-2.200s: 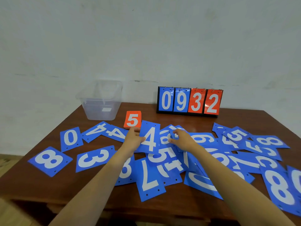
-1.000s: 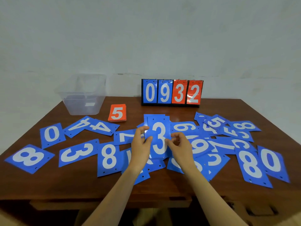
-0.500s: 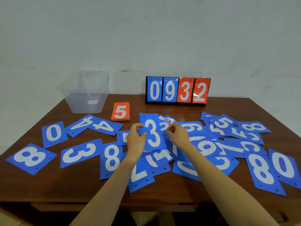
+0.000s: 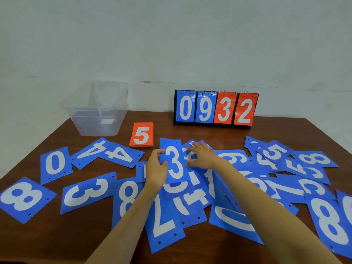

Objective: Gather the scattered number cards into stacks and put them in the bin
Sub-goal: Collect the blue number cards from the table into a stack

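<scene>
— Number cards [image 4: 88, 191] all over the worktop [image 4: 47, 235]. How many do you make on the left?

— Six lying on their own left of the arm: an 8, a 0, a 3, two 4s overlapping at a corner, and another 8. They're flat blue rectangles with white digits and small punched holes along one short edge.

— And the bin [image 4: 99, 111]?

— One, clear plastic, boxy with rounded corners, at the back left of the dark, glossy wooden top. Just right of it sits one orange stack [image 4: 142, 135], edges squared, a 5 on top.

— What about the hands?

— The left hand [image 4: 156, 168] grips a blue 3 card [image 4: 174, 162] by its left edge, thumb on the face, above the middle heap. I can't tell whether more cards sit behind it. The right hand [image 4: 202, 158] is just beside it, fingers spread and nearly straight, resting on the overlapping cards there.

— And behind them?

— One black-framed scoreboard [image 4: 216, 109] stands at the back edge. It has four panels hung on metal rings: two blue, 0 and 9, then two orange, 3 and 2.

— Far right?

— A heap of the same blue cards, one across another, too tangled for me to count.
</scene>
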{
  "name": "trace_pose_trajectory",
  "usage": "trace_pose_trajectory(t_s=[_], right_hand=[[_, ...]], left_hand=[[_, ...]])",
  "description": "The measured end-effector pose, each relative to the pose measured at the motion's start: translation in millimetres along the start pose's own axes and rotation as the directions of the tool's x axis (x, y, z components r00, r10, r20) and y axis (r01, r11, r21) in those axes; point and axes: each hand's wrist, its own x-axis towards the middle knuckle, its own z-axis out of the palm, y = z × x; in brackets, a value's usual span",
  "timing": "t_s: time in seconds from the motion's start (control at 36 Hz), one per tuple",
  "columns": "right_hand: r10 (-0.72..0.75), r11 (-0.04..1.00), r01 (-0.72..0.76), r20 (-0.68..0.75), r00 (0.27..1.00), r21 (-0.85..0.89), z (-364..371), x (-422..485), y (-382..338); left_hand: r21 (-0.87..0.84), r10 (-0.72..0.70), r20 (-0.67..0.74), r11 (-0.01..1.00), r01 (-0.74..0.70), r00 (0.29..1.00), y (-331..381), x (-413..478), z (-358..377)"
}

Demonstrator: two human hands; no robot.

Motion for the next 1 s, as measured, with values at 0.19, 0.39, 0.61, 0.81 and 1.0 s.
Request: trace_pose_trajectory(t_s=[0.19, 0.39, 0.61, 0.81, 1.0], right_hand=[[-0.077, 0.997, 0.077, 0.057, 0.995, -0.010, -1, -2, 0], [0.034, 0.996, -0.022, 0.144, 0.989, -0.084, -15, -13, -6], [0.122, 0.991, -0.114, -0.139, 0.983, 0.063, -33, -25, -6], [0.339, 0.939, -0.331, -0.098, 0.936, 0.088, -55, -60, 26], [0.401, 0.916, -0.364, -0.373, 0.837, 0.169, -52, -100, 62]], left_hand=[[0.008, -0.010, -0.018, 1.000, 0.010, 1.000, -4, 1, -6], [-0.035, 0.006, -0.011, 0.999, -0.007, 1.000, 6, -11, -15], [-0.069, 0.032, -0.007, 0.997, -0.033, 0.999, 10, -27, -27], [-0.058, 0.072, 0.002, 0.996, -0.072, 0.997, 21, -42, -20], [-0.037, 0.091, 0.044, 0.995, -0.090, 0.995, 34, -62, 2]])
